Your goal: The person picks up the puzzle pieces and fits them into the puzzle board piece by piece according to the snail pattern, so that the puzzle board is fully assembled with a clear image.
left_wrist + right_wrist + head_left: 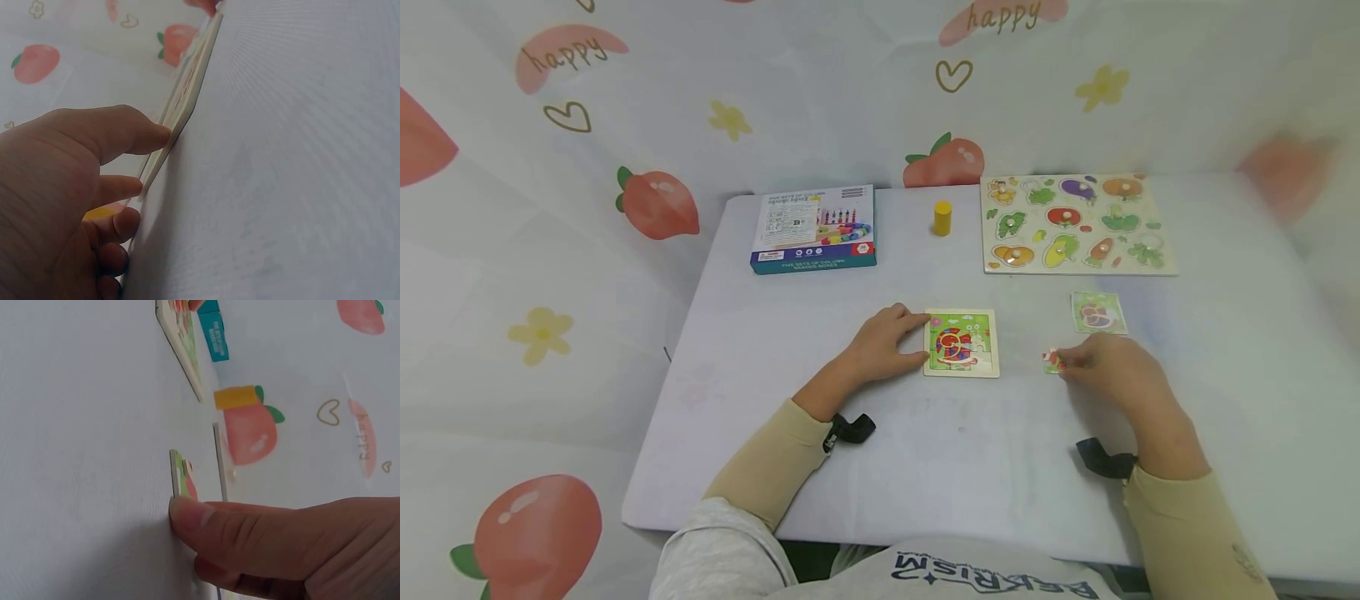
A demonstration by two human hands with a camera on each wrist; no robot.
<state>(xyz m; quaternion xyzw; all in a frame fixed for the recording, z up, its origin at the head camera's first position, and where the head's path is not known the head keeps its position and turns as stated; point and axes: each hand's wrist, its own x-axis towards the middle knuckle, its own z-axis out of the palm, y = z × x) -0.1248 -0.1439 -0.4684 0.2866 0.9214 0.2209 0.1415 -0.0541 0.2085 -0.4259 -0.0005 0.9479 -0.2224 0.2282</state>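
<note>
A small square wooden jigsaw puzzle (985,369) with a colourful snail picture lies on the table, in front of me. My left hand (883,343) is at its left side, thumb and index fingertip touching the frame; in the left wrist view the thumb (134,131) meets the frame's edge. To the right, my right hand (1116,375) pinches a small puzzle piece (1050,362) with green and red print. The right wrist view shows this piece (178,475) close to the tabletop; whether it touches is unclear. Just beyond that hand lies a snail picture card (1099,313).
At the back left lies a boxed bead set (812,229). A yellow cylinder (942,218) stands between it and a large vegetable peg board (1078,223) at the back right. Behind the white table (850,467) hangs a fruit-printed cloth (820,92).
</note>
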